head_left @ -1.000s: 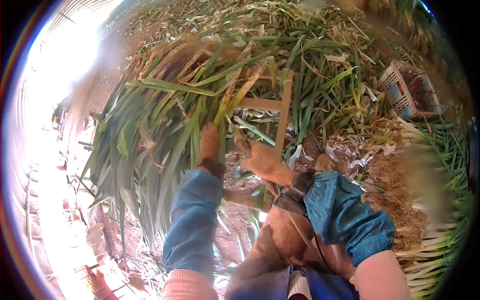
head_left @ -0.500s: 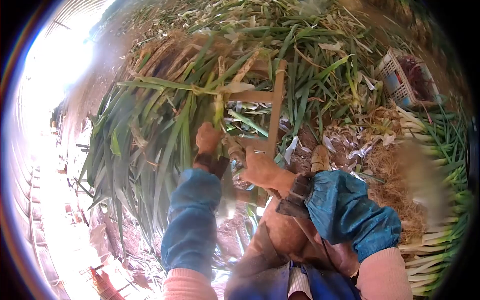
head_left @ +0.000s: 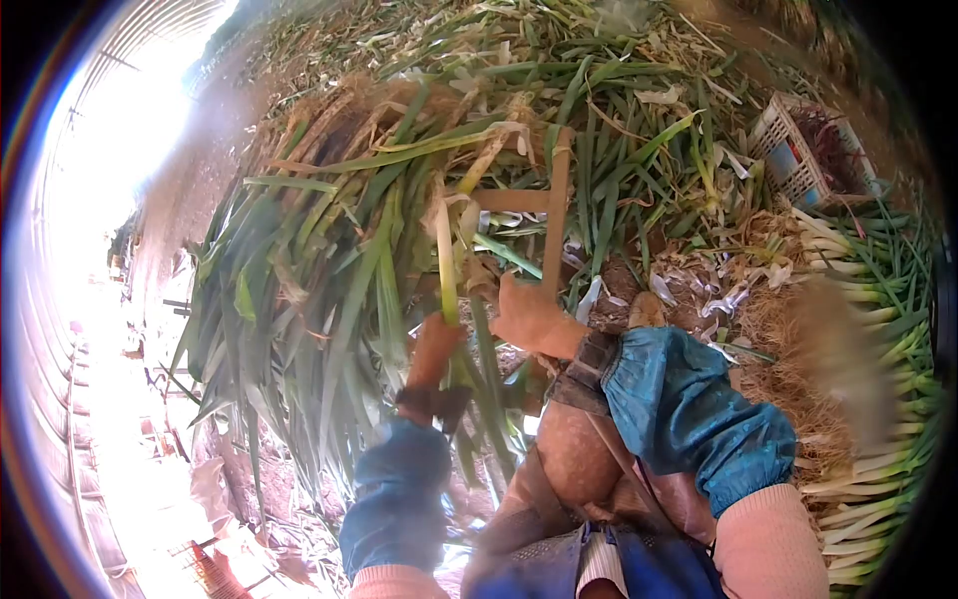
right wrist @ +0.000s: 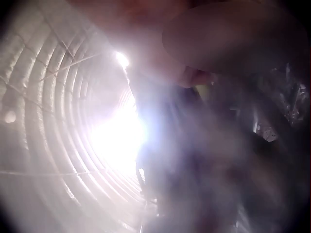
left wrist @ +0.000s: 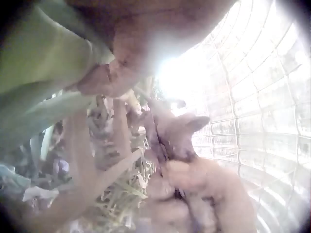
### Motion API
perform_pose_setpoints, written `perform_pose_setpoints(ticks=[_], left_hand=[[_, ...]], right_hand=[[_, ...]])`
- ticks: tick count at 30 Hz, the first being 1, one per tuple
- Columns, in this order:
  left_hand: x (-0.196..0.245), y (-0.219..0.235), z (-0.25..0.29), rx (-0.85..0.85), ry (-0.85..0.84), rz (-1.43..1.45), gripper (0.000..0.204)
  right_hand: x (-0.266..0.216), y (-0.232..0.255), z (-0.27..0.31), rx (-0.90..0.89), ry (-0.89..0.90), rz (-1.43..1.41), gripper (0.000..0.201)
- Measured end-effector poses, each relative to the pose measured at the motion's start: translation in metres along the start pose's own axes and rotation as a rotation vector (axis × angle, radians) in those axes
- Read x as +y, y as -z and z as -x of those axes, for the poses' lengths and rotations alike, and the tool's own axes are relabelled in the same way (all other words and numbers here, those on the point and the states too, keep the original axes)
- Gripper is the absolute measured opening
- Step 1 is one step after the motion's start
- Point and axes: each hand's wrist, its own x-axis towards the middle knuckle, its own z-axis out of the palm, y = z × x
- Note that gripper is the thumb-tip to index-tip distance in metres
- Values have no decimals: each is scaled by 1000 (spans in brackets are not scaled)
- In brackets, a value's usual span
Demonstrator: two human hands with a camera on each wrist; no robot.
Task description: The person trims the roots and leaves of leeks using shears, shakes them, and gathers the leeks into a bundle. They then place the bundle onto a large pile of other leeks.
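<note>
In the head view my left hand [head_left: 436,349] grips a leek-like stalk [head_left: 445,255], its pale end up and green leaves trailing below the hand. Close by on the right, my right hand [head_left: 534,317] holds a dirty brown nozzle-like tool [head_left: 482,278] near the stalk. The left wrist view has the left hand [left wrist: 131,43] curled over the green stalk [left wrist: 48,53], and below it the right hand [left wrist: 199,189] with fingers wrapped round the tool [left wrist: 177,128]. The right wrist view is blurred; part of a hand [right wrist: 150,39] shows at its top.
A wooden frame [head_left: 559,215] stands ahead of the hands. Long-leaved stalks [head_left: 299,290] are heaped to its left. At right are a white crate [head_left: 788,165], root trimmings [head_left: 788,369] and a row of pale-ended stalks [head_left: 858,489].
My left hand has moved down and slightly right, bringing a stalk away from the heap, its pale part now upright beside the tool. My right hand has shifted little.
</note>
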Motion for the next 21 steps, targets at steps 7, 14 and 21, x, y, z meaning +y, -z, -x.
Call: perform_pose_setpoints(ticks=[7, 14, 21], left_hand=[[-21, -6, 38, -23, 61, 243, 26], [-1, -3, 79, -116, 170, 366, 23], [-11, -16, 106, -100, 126, 321, 27]], right_hand=[[-9, -9, 19, -27, 85, 40, 37], [-13, -11, -15, 87, 190, 181, 29], [-19, -6, -37, 83, 17, -156, 51]])
